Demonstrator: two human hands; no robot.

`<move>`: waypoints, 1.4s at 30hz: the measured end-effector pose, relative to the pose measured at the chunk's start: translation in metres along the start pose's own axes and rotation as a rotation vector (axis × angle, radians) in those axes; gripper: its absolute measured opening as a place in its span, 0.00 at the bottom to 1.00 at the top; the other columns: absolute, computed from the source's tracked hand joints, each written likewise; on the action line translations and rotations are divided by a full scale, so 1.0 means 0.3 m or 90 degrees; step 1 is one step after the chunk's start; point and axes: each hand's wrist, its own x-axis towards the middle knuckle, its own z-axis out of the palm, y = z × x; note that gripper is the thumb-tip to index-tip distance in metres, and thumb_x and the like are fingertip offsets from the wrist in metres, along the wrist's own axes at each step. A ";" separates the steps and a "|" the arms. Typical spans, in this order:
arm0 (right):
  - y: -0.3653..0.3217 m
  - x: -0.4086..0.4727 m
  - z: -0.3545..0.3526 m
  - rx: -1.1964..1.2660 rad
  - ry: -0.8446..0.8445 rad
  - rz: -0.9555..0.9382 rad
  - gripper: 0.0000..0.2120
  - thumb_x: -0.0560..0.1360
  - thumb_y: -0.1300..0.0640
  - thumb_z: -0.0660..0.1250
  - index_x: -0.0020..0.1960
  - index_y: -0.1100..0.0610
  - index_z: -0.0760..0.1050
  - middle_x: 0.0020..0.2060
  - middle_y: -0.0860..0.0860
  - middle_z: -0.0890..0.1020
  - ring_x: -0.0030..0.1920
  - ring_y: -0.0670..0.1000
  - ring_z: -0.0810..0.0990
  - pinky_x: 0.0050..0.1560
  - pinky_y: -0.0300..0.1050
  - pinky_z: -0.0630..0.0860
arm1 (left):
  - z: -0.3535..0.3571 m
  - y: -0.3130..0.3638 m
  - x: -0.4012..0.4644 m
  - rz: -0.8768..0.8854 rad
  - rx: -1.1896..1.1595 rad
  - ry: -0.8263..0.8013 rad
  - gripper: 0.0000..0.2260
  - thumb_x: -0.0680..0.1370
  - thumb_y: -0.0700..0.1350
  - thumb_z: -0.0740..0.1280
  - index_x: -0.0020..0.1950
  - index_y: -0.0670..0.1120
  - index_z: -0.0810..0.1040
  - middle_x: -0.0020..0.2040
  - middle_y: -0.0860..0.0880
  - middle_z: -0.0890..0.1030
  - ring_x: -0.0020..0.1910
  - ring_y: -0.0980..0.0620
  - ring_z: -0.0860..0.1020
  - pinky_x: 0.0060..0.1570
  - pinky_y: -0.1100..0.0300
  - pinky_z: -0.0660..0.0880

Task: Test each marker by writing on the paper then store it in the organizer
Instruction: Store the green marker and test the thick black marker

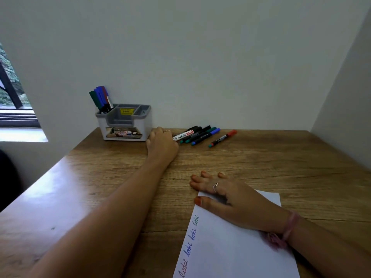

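Fetching step: left hand (161, 144) curls at the white marker (183, 135) – grip unclear. Right hand (224, 194) lies flat, open, on the paper (236, 247). Next – lift, uncap, write; organizer (125, 125) at 11 o'clock.

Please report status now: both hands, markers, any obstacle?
Left hand reaching loose markers, grip unclear. Right hand flat on paper. Some markers already in organizer. No obstacle.

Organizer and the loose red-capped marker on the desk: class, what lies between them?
Between the organizer and the red-capped marker, the head view shows the left hand reaching a cluster of markers.
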 end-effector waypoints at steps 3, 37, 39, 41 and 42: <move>-0.002 -0.002 0.001 0.014 0.006 0.000 0.23 0.78 0.43 0.57 0.71 0.44 0.63 0.72 0.37 0.60 0.72 0.33 0.51 0.69 0.33 0.43 | -0.002 0.002 -0.003 0.006 0.009 0.002 0.15 0.78 0.44 0.59 0.63 0.45 0.75 0.60 0.43 0.71 0.61 0.43 0.68 0.59 0.48 0.66; -0.041 -0.036 -0.059 0.134 0.116 0.046 0.13 0.79 0.53 0.61 0.63 0.49 0.76 0.46 0.36 0.82 0.46 0.34 0.78 0.48 0.31 0.71 | -0.478 -0.006 -0.354 -0.037 -0.853 0.148 0.07 0.75 0.40 0.69 0.52 0.42 0.79 0.44 0.48 0.81 0.43 0.58 0.80 0.45 0.65 0.78; -0.056 -0.040 -0.083 0.312 0.204 0.080 0.12 0.78 0.51 0.62 0.58 0.50 0.79 0.44 0.37 0.83 0.45 0.35 0.79 0.50 0.34 0.71 | -0.483 -0.015 -0.347 -0.072 -0.915 0.063 0.08 0.75 0.41 0.69 0.52 0.40 0.79 0.43 0.48 0.81 0.43 0.55 0.80 0.46 0.62 0.78; -0.071 -0.037 -0.101 0.412 0.276 0.083 0.13 0.76 0.48 0.63 0.54 0.51 0.81 0.48 0.43 0.84 0.52 0.42 0.81 0.56 0.40 0.71 | -0.480 -0.011 -0.349 -0.096 -0.964 -0.024 0.06 0.75 0.41 0.69 0.50 0.41 0.80 0.42 0.48 0.81 0.43 0.55 0.80 0.47 0.60 0.79; -0.088 -0.036 -0.109 0.425 0.292 0.075 0.14 0.75 0.44 0.62 0.52 0.50 0.81 0.45 0.45 0.84 0.49 0.45 0.81 0.54 0.41 0.71 | -0.479 -0.001 -0.354 -0.102 -0.988 -0.065 0.05 0.75 0.40 0.69 0.49 0.41 0.80 0.41 0.48 0.81 0.42 0.55 0.80 0.48 0.60 0.79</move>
